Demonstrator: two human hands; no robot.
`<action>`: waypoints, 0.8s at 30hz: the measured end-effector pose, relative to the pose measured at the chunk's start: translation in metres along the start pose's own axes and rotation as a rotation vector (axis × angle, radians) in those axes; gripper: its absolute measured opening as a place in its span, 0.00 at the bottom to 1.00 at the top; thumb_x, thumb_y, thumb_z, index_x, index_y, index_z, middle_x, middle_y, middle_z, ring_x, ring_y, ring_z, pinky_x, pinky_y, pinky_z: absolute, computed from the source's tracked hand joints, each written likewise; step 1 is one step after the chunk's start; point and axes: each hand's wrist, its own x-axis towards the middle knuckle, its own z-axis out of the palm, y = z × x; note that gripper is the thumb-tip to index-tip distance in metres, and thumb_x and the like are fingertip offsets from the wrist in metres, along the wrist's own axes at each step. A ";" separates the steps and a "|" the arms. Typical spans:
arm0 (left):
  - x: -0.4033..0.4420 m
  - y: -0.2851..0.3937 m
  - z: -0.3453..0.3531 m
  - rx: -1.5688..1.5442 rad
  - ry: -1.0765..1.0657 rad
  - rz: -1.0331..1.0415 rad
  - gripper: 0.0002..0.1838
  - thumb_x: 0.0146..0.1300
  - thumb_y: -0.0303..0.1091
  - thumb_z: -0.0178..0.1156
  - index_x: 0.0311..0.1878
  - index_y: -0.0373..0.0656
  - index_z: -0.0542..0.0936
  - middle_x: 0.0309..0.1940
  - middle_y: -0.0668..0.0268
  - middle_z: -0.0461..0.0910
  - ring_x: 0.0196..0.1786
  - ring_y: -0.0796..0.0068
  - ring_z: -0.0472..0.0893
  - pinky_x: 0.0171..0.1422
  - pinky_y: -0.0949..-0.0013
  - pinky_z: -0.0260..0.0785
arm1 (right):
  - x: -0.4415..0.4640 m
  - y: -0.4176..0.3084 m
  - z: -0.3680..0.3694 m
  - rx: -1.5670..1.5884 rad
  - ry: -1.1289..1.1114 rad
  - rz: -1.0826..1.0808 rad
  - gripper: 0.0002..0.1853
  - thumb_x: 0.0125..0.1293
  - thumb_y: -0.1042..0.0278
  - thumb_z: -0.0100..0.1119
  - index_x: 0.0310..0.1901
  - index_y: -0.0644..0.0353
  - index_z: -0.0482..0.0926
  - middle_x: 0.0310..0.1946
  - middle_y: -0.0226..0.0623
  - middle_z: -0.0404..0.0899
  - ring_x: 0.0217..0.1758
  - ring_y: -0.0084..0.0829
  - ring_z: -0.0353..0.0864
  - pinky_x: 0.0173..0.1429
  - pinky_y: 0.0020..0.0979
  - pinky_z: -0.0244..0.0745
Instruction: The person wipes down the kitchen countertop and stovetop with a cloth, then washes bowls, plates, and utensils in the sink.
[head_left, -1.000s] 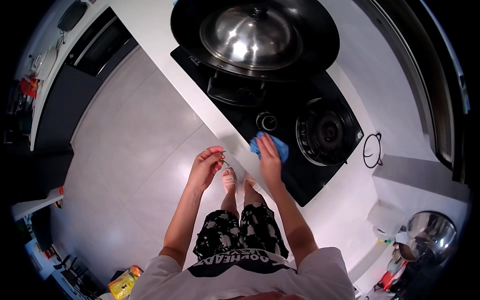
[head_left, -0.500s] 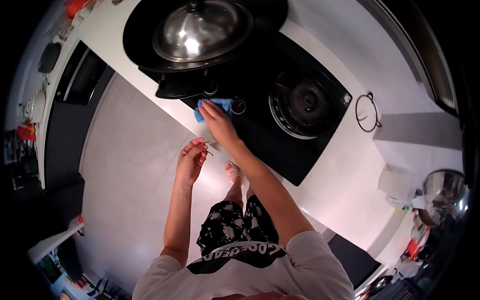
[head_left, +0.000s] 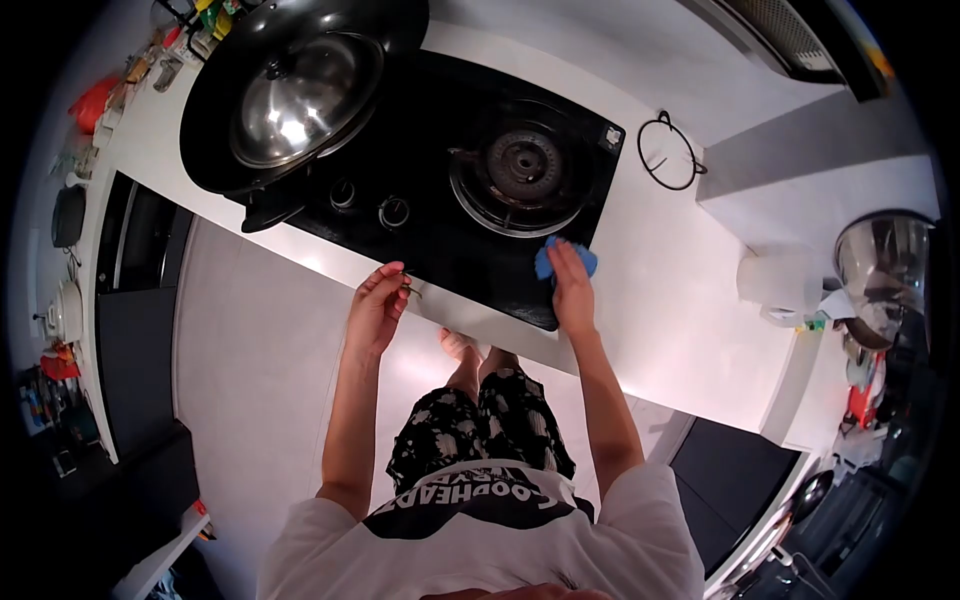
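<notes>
One camera sits on the person's head, well above the left hand (head_left: 376, 310) and the right hand (head_left: 572, 288). It looks forward and down, wide enough to see the stove (head_left: 445, 245) near them.

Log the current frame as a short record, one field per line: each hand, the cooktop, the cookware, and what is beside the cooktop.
Left hand: the left hand pinches a thin green piece near the counter's front edge
Right hand: the right hand rests on a blue cloth at the cooktop's near right edge
Cooktop: black cooktop, right burner uncovered
Cookware: wok over the left side, a shiny domed lid in it
Beside cooktop: black wire ring to its right
</notes>
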 end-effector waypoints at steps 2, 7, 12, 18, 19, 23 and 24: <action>-0.006 0.001 0.011 0.037 0.005 0.007 0.09 0.58 0.25 0.55 0.43 0.40 0.74 0.31 0.66 0.76 0.29 0.84 0.73 0.31 0.85 0.63 | 0.015 0.005 0.014 -0.026 0.133 0.127 0.26 0.50 0.87 0.44 0.53 0.62 0.72 0.57 0.44 0.68 0.63 0.43 0.65 0.66 0.37 0.59; -0.021 0.000 0.009 0.052 0.001 0.004 0.09 0.58 0.24 0.55 0.43 0.39 0.75 0.31 0.66 0.77 0.29 0.83 0.74 0.35 0.83 0.67 | 0.010 -0.048 0.063 -0.049 0.253 0.270 0.25 0.52 0.84 0.42 0.56 0.68 0.68 0.61 0.50 0.63 0.66 0.48 0.60 0.70 0.39 0.52; -0.024 -0.008 0.005 0.095 0.029 0.003 0.09 0.58 0.24 0.55 0.43 0.39 0.75 0.31 0.67 0.77 0.29 0.84 0.73 0.34 0.84 0.66 | 0.021 -0.119 0.119 0.108 0.097 -0.023 0.22 0.55 0.79 0.44 0.54 0.69 0.70 0.60 0.48 0.65 0.65 0.44 0.61 0.67 0.37 0.57; -0.018 -0.026 0.034 0.092 0.020 -0.005 0.09 0.58 0.24 0.56 0.43 0.40 0.75 0.31 0.67 0.76 0.29 0.84 0.72 0.31 0.85 0.63 | 0.025 -0.090 0.073 0.236 -0.007 -0.249 0.21 0.54 0.79 0.44 0.52 0.68 0.72 0.58 0.46 0.67 0.64 0.41 0.63 0.66 0.36 0.60; -0.018 -0.027 0.044 0.088 0.024 -0.002 0.09 0.58 0.25 0.56 0.43 0.41 0.75 0.31 0.67 0.76 0.29 0.84 0.72 0.30 0.85 0.61 | 0.021 -0.078 0.063 0.204 -0.022 -0.233 0.21 0.54 0.79 0.45 0.52 0.67 0.72 0.58 0.46 0.67 0.64 0.41 0.63 0.66 0.35 0.60; -0.021 -0.038 0.062 0.073 0.024 -0.016 0.09 0.58 0.24 0.56 0.43 0.41 0.75 0.31 0.67 0.76 0.29 0.83 0.73 0.30 0.85 0.62 | -0.003 -0.015 0.014 0.129 -0.010 -0.005 0.28 0.43 0.88 0.48 0.51 0.61 0.74 0.56 0.42 0.70 0.62 0.41 0.66 0.64 0.35 0.63; -0.022 -0.042 0.064 0.064 0.024 -0.016 0.09 0.58 0.24 0.56 0.43 0.40 0.75 0.31 0.66 0.76 0.29 0.83 0.73 0.30 0.85 0.63 | -0.007 -0.003 0.002 0.109 -0.006 0.020 0.30 0.41 0.90 0.47 0.51 0.62 0.74 0.56 0.42 0.70 0.62 0.41 0.66 0.65 0.36 0.62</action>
